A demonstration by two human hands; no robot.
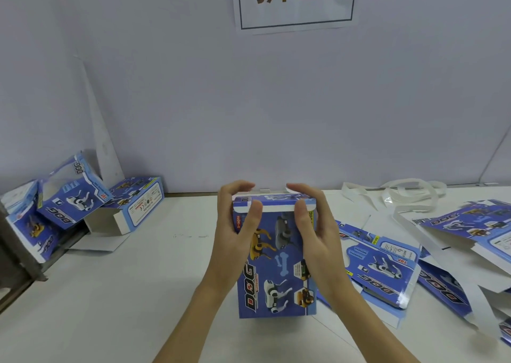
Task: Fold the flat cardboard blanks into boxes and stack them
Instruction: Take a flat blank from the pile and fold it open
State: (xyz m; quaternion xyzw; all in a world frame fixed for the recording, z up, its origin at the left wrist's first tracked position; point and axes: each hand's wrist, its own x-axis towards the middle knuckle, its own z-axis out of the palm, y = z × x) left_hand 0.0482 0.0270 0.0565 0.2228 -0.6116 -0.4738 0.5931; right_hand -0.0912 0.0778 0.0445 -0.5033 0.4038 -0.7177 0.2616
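Observation:
A blue printed "DOG" box [276,274] stands upright in the middle of the white table, held between both hands. My left hand [237,224] grips its upper left corner, thumb on the front face and fingers curled over the top flap. My right hand [309,224] grips the upper right corner the same way. The white edge of the top flap shows between my thumbs. Flat blanks [384,266] with the same print lie spread out to the right.
Several folded boxes [72,197] are piled loosely at the far left, one with an open end [110,221]. White paper strips [401,194] lie at the back right. A white wall with a sign [296,0] closes the back. The table's left edge [25,285] drops off.

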